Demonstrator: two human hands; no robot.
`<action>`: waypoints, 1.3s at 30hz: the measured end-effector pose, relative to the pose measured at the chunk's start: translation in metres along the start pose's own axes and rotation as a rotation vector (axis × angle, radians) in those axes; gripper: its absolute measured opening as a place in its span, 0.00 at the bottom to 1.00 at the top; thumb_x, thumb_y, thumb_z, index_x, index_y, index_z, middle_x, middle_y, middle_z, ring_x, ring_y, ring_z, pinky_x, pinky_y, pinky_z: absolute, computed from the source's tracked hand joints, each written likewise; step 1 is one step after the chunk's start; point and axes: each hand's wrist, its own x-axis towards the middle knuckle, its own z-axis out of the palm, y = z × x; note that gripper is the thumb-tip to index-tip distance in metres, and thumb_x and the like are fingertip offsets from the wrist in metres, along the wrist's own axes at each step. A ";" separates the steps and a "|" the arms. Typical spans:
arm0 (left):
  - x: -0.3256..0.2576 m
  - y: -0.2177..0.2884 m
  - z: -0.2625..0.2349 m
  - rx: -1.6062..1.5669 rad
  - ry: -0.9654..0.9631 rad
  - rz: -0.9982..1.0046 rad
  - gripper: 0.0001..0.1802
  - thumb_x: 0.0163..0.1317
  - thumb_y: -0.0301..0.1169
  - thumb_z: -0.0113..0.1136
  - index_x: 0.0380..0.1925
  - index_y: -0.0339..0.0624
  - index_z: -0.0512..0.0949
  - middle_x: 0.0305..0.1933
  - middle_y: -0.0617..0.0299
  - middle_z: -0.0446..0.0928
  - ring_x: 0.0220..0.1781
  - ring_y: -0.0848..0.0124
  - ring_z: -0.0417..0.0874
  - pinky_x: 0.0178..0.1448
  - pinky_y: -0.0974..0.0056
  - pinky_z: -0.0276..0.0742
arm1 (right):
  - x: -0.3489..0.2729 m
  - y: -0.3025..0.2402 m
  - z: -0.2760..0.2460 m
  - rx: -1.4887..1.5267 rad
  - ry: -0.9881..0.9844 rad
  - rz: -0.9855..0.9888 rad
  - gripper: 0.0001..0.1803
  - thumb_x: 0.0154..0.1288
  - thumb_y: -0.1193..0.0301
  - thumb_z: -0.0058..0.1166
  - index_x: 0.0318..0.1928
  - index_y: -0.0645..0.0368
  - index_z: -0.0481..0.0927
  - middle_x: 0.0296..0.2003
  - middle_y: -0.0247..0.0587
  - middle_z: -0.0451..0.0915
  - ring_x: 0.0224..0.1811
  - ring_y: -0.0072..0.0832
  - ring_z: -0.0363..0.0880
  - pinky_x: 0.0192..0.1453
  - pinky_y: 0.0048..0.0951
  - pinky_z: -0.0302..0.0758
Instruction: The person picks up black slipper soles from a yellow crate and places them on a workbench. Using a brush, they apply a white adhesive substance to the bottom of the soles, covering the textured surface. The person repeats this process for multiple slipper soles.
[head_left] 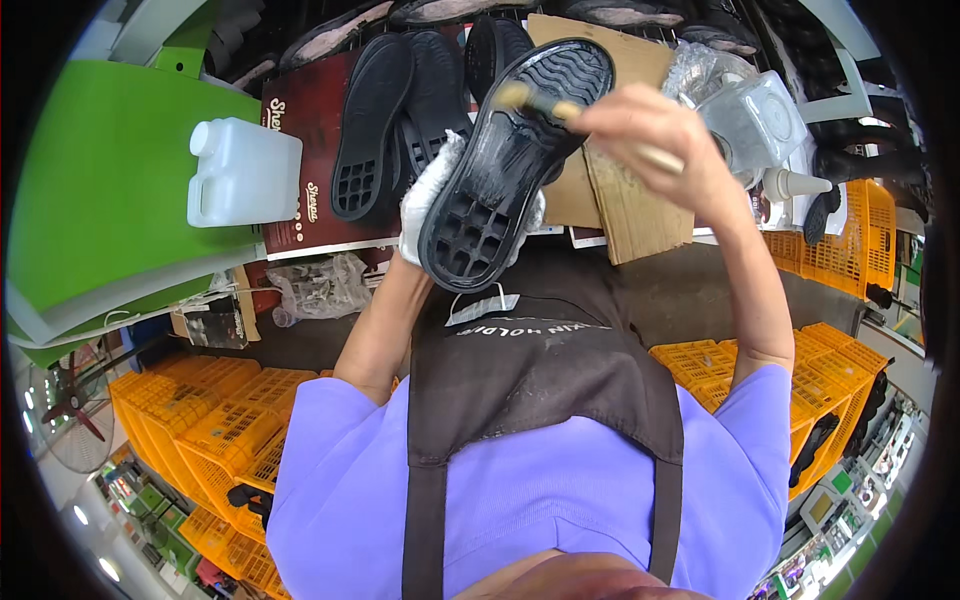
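My left hand (428, 200), in a white glove, grips a black shoe sole (505, 165) from beneath and along its edges. The sole is tilted, its inner face towards me, with square hollows at the heel and a wet-looking sheen along the middle. In my bare right hand (660, 135) is a brush (515, 97) with a pale wooden handle; its blurred bristles are over the sole's forefoot, and whether they touch cannot be told. Behind the held sole, more black soles (372, 125) lie on a dark red printed board (310, 150).
To the left stand a white plastic jug (250, 175) and a green surface (120, 190). Cardboard (640, 215), a clear bottle (755, 120) and a white nozzle (797, 184) are at right. Dark shoe parts (625, 12) line the back. Orange crates (230, 410) flank me.
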 end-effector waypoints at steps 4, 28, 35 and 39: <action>0.000 -0.002 0.007 0.146 -0.124 -0.028 0.32 0.67 0.53 0.37 0.57 0.35 0.65 0.51 0.39 0.72 0.44 0.49 0.80 0.46 0.48 0.78 | -0.003 0.015 -0.006 -0.254 0.153 0.169 0.11 0.57 0.76 0.57 0.42 0.58 0.80 0.29 0.42 0.78 0.31 0.36 0.78 0.36 0.33 0.73; -0.005 -0.004 0.012 0.502 -0.142 0.159 0.26 0.70 0.44 0.38 0.58 0.37 0.66 0.53 0.49 0.73 0.50 0.57 0.77 0.58 0.56 0.71 | 0.016 0.008 0.004 -0.100 0.433 0.182 0.09 0.55 0.74 0.59 0.39 0.60 0.81 0.28 0.43 0.81 0.29 0.30 0.79 0.35 0.27 0.75; -0.001 0.004 0.019 0.377 -0.191 0.183 0.28 0.70 0.48 0.33 0.57 0.36 0.67 0.53 0.46 0.73 0.50 0.57 0.78 0.54 0.55 0.74 | -0.009 -0.045 0.010 0.228 -0.168 -0.122 0.17 0.50 0.77 0.61 0.43 0.57 0.79 0.30 0.37 0.76 0.32 0.35 0.74 0.35 0.33 0.73; 0.004 0.005 0.021 0.324 -0.018 0.179 0.31 0.69 0.51 0.34 0.56 0.34 0.67 0.50 0.44 0.74 0.47 0.54 0.79 0.53 0.54 0.76 | -0.004 -0.029 0.003 0.265 -0.151 -0.211 0.17 0.46 0.78 0.63 0.41 0.55 0.81 0.31 0.36 0.78 0.32 0.32 0.76 0.35 0.31 0.72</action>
